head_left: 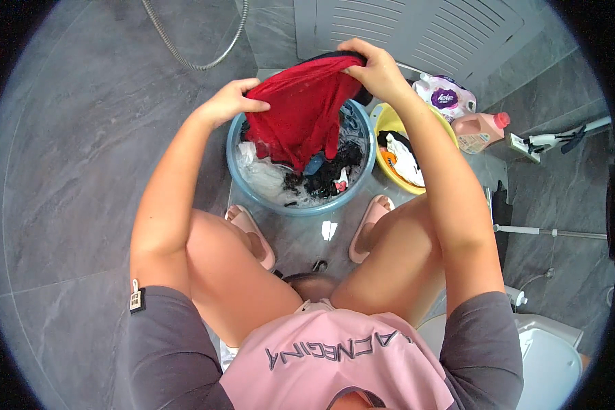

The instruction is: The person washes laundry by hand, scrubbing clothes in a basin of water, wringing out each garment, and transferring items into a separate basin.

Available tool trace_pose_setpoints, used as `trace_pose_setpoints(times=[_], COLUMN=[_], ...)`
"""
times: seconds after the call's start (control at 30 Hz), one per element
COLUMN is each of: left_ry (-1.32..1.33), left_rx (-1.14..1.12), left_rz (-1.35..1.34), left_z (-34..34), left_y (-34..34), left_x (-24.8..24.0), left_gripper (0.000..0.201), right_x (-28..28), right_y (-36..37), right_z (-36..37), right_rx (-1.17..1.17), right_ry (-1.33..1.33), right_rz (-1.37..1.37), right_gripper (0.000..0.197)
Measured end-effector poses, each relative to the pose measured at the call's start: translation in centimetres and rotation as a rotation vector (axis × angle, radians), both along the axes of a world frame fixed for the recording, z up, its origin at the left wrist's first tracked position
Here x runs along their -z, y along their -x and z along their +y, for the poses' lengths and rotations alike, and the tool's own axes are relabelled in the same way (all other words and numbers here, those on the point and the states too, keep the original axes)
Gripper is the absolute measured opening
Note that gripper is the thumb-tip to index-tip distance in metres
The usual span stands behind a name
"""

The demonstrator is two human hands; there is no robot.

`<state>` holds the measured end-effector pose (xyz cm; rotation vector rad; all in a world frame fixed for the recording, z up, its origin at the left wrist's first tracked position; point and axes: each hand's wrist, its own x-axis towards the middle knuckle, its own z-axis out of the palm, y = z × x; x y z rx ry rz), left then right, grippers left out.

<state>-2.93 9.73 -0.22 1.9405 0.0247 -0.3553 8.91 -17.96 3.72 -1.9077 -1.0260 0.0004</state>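
Observation:
A wet red garment [297, 102] with a black edge hangs spread between my two hands, above a round blue basin [266, 203]. My left hand [234, 102] pinches its left upper corner. My right hand [376, 68] grips the right upper corner by the dark band. The garment's lower end dips toward the basin; whether it touches the water is hard to tell. In the basin, soapy water holds black clothes [331, 174], a whitish cloth or foam patch [260, 171] and some blue fabric [352, 130].
Right of the basin stands a yellow basin [383, 113] with white, black and orange clothes. Beyond it are a white-purple package [447, 99] and a pink bottle [478, 131]. A grey slatted panel [417, 34] rises behind. A shower hose [178, 55] hangs at upper left; a toilet [550, 352] is at lower right.

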Motion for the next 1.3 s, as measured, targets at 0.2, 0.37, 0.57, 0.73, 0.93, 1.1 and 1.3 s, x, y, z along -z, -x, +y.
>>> trace_pose_setpoints(times=[0.2,0.37,0.57,0.73,0.93,1.1,1.3], left_ry=[0.420,-0.208,-1.091,-1.202,-1.214,-1.049,-0.890], left_rx=[-0.149,-0.023,0.564,0.853,0.575,0.621,0.341], left_rz=[-0.027,-0.201,-0.146,-0.081,-0.047,0.371,0.219], left_z=[0.6,1.4,-0.8,-3.8,-5.7,-4.7,-3.0], left_y=[-0.6,-1.7,-1.4,1.4,-0.2,-3.0,-1.6], left_x=[0.5,3.9,13.0,20.6,25.2,27.8,31.7], left_gripper=[0.037,0.038,0.029,0.026,0.017,0.023,0.031], right_x=[2.6,5.9,15.4,21.3,29.4,33.7,35.7], right_y=[-2.2,-3.1,-1.6,1.6,1.0,0.6,1.0], right_z=[-0.8,0.3,0.7,1.4,3.2,6.3,8.7], right_rx=[0.133,-0.150,-0.407,-0.479,-0.266,-0.337,-0.092], right_ry=[0.416,0.757,0.970,1.355,1.153,1.266,1.213], right_rz=[-0.158,0.135,0.095,-0.544,-0.424,-0.371,0.027], right_gripper=[0.041,0.048,0.036,0.021,0.021,0.023,0.032])
